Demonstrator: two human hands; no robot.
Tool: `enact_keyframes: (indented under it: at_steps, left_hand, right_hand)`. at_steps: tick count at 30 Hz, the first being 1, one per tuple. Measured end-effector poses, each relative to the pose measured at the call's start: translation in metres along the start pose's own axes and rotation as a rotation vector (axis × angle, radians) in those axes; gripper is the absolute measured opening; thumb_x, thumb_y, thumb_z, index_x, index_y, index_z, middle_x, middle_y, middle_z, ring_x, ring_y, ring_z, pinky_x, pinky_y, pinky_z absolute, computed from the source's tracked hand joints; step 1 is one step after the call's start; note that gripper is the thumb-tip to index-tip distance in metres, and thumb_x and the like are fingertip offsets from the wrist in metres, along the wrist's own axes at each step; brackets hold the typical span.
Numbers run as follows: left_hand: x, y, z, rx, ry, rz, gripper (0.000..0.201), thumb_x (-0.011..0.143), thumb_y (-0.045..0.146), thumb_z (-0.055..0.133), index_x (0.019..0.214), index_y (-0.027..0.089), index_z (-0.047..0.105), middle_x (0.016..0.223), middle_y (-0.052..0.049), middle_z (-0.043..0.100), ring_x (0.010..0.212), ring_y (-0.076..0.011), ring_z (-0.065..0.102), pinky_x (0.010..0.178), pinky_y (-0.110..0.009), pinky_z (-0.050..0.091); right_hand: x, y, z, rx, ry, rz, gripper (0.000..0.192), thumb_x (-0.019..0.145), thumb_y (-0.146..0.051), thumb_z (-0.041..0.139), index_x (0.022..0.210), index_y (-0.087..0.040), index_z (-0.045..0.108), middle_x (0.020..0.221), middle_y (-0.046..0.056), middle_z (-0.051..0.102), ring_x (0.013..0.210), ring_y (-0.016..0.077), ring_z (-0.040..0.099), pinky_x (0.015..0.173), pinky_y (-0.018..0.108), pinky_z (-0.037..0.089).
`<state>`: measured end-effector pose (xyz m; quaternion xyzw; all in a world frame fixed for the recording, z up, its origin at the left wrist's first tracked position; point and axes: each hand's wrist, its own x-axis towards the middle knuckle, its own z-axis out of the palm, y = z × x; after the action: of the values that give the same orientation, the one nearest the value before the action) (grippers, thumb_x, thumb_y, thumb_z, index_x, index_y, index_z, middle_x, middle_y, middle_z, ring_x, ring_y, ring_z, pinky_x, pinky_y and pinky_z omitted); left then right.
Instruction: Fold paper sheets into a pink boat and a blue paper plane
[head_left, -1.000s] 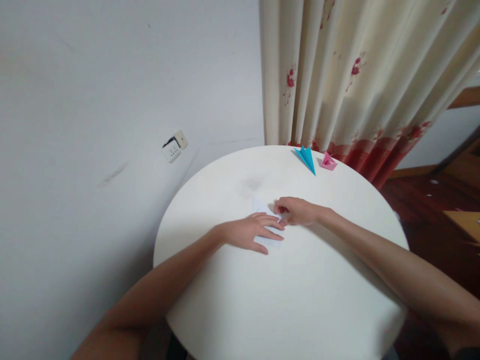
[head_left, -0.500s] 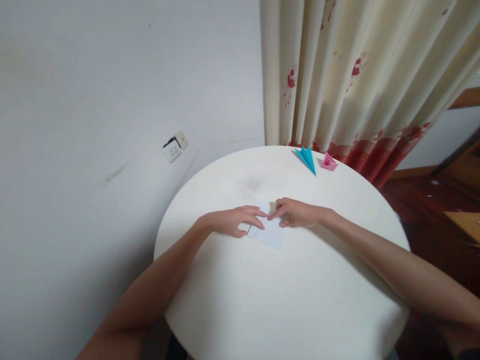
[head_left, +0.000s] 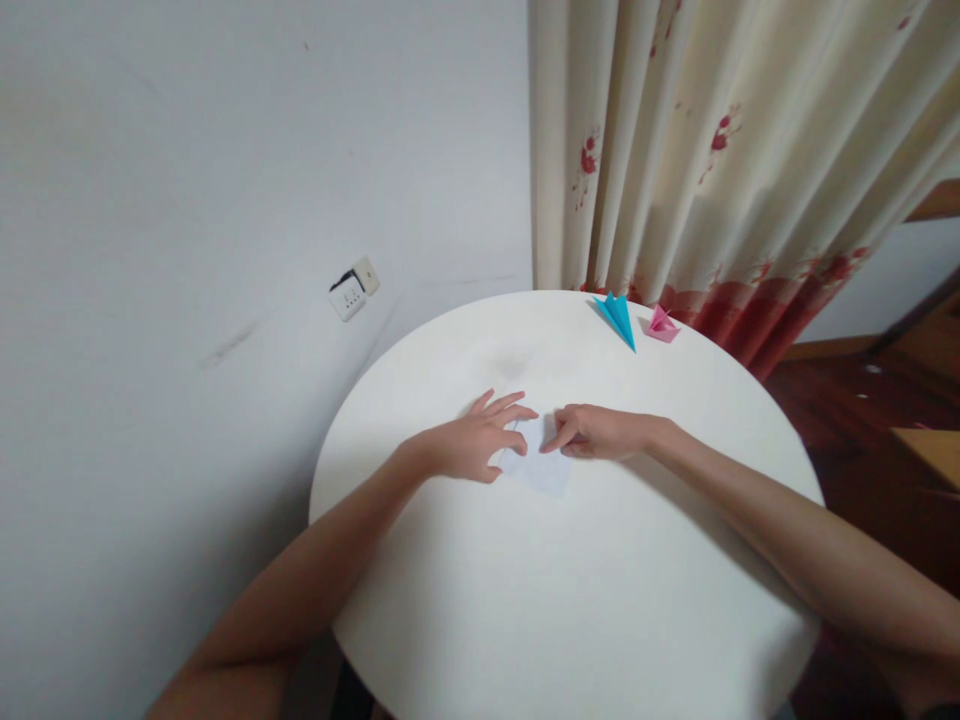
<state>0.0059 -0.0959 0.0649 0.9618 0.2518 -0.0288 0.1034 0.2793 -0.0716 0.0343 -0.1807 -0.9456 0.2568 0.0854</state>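
A pale sheet of paper (head_left: 541, 473) lies flat on the round white table (head_left: 570, 600), its left and upper parts partly covered by my hands. My left hand (head_left: 484, 440) is over the paper's left side with its fingers spread apart, holding nothing. From the right, my right hand (head_left: 592, 432) rests on the paper with the index finger stretched out to its surface and the other fingers curled in. Nothing shows in the right hand's grip.
A blue paper plane (head_left: 617, 320) and a pink folded paper piece (head_left: 662, 325) lie near the table's far edge. Behind them hangs a cream curtain (head_left: 675, 150) with red blotches. A socket (head_left: 348, 297) is on the wall at the left.
My left hand's fingers have spread wider and lifted somewhat from the paper. My right index finger has shifted slightly right and nearer to me along the sheet. The view has moved a little.
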Motion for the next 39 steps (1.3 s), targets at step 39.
enact_keyframes:
  at_steps: [39]
  left_hand:
    - [0.007, -0.024, 0.001, -0.670, 0.002, 0.056, 0.024, 0.088, 0.027, 0.070, 0.111, 0.019, 0.073, 0.112, -0.010, 0.067, 0.093, -0.0169, 0.065, 0.083, -0.026, 0.050]
  right_hand:
    - [0.012, -0.023, 0.013, -0.047, 0.005, 0.177, 0.040, 0.084, -0.037, 0.075, 0.123, -0.028, 0.072, 0.102, 0.006, 0.069, 0.089, 0.0204, 0.064, 0.075, 0.027, 0.042]
